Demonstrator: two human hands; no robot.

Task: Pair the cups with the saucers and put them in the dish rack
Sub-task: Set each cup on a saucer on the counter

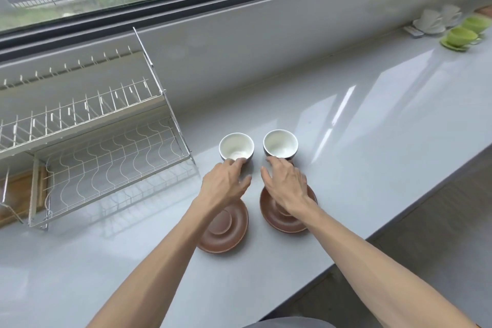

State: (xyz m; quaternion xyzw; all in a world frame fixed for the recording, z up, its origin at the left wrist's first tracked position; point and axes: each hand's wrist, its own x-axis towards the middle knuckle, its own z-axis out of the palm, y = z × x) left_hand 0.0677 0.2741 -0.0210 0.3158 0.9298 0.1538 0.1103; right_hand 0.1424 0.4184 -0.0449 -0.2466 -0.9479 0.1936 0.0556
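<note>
Hands reaching for two cups on the grey counter (372, 120).

Left hand (226, 184) has its fingers loosely spread, tips touching the near rim of the left cup (236, 146); right hand (286, 184) likewise touches the right cup (280, 143), neither closed around anything. Under each wrist lies a brown saucer (223, 229), (282, 218). Dish rack (106, 157) stands left of the left hand.

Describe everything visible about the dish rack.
The dish rack is a two-tier frame of thin, silvery metal wire standing upright on the grey counter, left of the cups and saucers, below the window. Its upper tier has rows of upright prongs for plates; the lower tier is a basket with a wavy wire floor. Both tiers look empty. A wooden board lies at its left end. Neither hand touches it.
</note>
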